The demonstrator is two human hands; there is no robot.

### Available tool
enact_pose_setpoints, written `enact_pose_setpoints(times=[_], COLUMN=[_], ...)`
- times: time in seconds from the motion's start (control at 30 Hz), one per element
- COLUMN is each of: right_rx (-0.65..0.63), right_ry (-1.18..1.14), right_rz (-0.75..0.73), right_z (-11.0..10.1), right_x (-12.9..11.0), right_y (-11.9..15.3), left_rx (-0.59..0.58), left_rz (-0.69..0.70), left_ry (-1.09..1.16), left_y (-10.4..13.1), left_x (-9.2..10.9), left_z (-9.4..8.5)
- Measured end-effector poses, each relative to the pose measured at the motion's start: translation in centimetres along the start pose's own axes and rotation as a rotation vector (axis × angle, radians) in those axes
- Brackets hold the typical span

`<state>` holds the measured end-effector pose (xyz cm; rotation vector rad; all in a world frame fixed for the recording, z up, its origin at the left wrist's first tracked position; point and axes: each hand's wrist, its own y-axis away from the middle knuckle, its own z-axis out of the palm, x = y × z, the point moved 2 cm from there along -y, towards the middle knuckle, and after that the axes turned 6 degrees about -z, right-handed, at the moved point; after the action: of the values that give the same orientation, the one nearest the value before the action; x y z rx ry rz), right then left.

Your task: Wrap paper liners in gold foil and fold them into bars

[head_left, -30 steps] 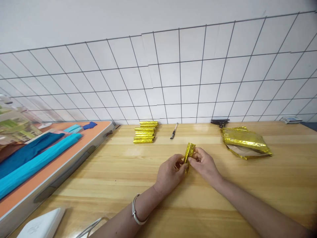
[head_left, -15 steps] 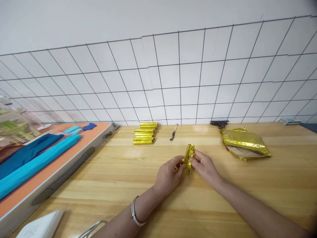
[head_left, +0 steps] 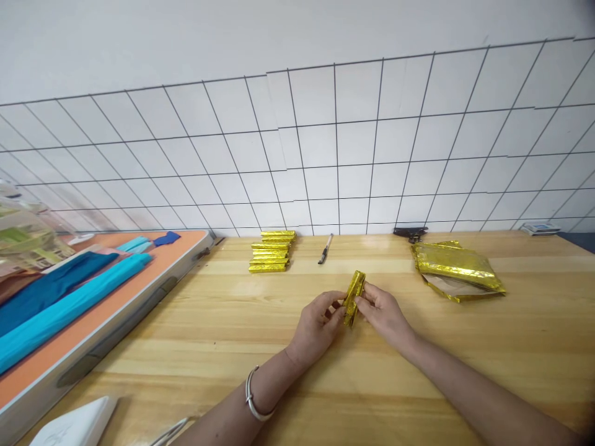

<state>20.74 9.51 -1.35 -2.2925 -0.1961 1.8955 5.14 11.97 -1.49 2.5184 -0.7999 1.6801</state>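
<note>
- While both hands work on one piece, the black-and-white pen (head_left: 326,249) lying on the pale wooden table (head_left: 223,347) is the landmark; all places below are from it.
- Held piece: narrow folded strip of shiny gold foil (head_left: 354,298), nearer the viewer than the pen and slightly right of it. Tilted, far end leaning right. Can't tell if its near end touches the table.
- Left hand (head_left: 313,319): thumb and fingers pinching the strip's left edge, toward its near end. Silver metal bangle (head_left: 253,396) on that wrist.
- Right hand (head_left: 383,310): grasping the strip's right side, thumb on the face, fingertips partly hidden behind it.
- Left of pen, near it: row of folded gold foil strips (head_left: 271,252), side by side, ends uneven.
- Well right of pen: loose stack of flat gold foil sheets (head_left: 458,267), a beige face showing low in the stack.
- Beyond that stack, right of pen: small black object (head_left: 411,233) by the white tiled wall (head_left: 357,93); too small to identify.
- Far left of pen: orange-topped surface with grey edge (head_left: 160,267), carrying a long bright-turquoise fabric roll (head_left: 83,297).
- Left of pen, close to the viewer: white flat box-like object (head_left: 77,424), cut by frame; pale cable (head_left: 171,430) beside it.
</note>
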Motion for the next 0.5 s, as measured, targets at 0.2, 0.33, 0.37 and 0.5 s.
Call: enact_pose_setpoints(times=[0.2,0.33,0.37,0.5], right_rx=[0.010,0.009,0.010,0.001], right_ry=[0.015,0.006,0.003,0.004], right_rz=[-0.012,-0.020,-0.021,-0.013], right_z=[-0.02,0.05,0.07,0.11], right_x=[-0.33,-0.42,-0.42,-0.51], right_y=[0.01,-0.03,-0.04,0.05], left_rx=[-0.026,-0.045,-0.047,-0.033], left_rz=[0.045,0.033,0.014,-0.081], left_ry=[0.009,0.049,0.057,0.075], left_y=[-0.10,-0.12,-0.13,-0.21], left_x=[0.48,0.70,0.64,0.21], left_z=[-0.08,-0.03,-0.01,-0.01])
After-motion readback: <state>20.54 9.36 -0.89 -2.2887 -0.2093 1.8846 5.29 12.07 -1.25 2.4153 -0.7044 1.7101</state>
